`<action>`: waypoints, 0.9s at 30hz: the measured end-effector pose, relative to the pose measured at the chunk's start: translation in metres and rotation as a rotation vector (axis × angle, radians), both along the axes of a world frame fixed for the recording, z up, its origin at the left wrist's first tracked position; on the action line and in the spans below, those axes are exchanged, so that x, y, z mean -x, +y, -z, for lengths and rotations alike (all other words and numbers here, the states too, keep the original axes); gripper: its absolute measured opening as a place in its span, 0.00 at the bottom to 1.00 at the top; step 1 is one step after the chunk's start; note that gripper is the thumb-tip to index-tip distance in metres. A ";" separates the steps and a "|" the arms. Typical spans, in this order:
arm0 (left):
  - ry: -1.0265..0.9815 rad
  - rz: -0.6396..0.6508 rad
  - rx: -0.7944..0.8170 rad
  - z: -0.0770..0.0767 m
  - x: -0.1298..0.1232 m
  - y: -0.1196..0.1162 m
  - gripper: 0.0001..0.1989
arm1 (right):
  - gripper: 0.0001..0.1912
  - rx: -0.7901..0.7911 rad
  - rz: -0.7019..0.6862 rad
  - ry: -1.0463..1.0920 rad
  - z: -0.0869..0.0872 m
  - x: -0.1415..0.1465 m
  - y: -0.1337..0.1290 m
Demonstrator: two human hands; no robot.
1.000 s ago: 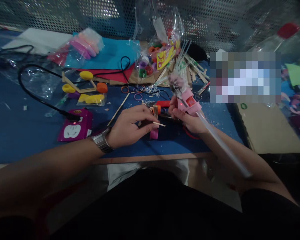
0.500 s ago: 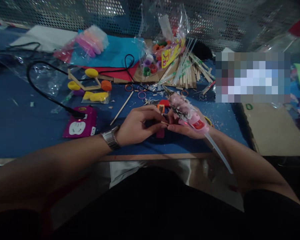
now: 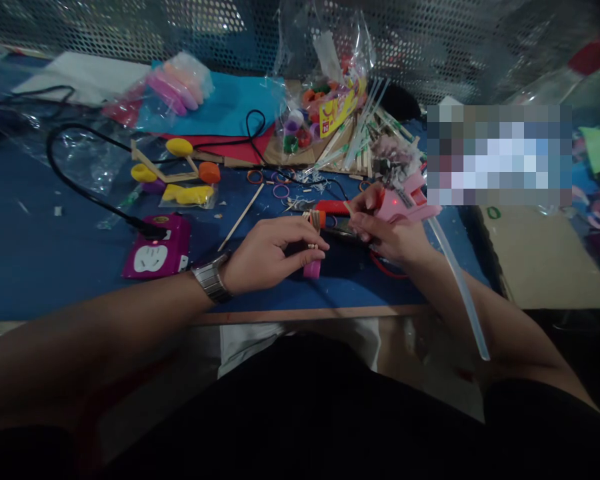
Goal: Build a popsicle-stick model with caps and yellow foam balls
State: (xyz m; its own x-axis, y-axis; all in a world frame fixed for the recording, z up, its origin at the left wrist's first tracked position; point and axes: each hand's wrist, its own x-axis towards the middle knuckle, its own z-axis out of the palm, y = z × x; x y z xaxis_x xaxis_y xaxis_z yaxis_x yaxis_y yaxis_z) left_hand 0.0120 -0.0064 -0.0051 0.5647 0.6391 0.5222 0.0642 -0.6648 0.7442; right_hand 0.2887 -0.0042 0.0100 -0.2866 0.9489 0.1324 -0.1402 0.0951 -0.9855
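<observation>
Glue gun (image 3: 405, 205) and a short stick (image 3: 349, 209) share your closed right hand (image 3: 387, 241), the glue stick (image 3: 459, 287) slanting back over your forearm. To the left of that grip and nearer you sits the pink cap (image 3: 311, 269), just beside your left hand (image 3: 275, 253) (fingers nearly together, though I cannot tell what they clasp). Scraps (image 3: 307, 180) litter the blue bench (image 3: 30, 267) beyond.

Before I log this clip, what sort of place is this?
Probably a craft workbench, though I can't tell whether it's a classroom or workshop: a pink glue gun, a pile of wooden sticks and colored paper are all in view.
</observation>
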 end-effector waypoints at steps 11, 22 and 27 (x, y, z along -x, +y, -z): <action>0.066 0.040 0.236 -0.007 0.004 -0.008 0.09 | 0.34 0.006 0.035 -0.032 -0.002 0.000 -0.001; 0.038 0.057 0.242 -0.009 0.001 -0.010 0.06 | 0.39 0.074 -0.020 -0.125 -0.014 0.004 -0.006; 0.001 0.045 0.289 -0.007 -0.007 -0.013 0.11 | 0.38 0.128 -0.078 -0.111 -0.011 0.009 -0.010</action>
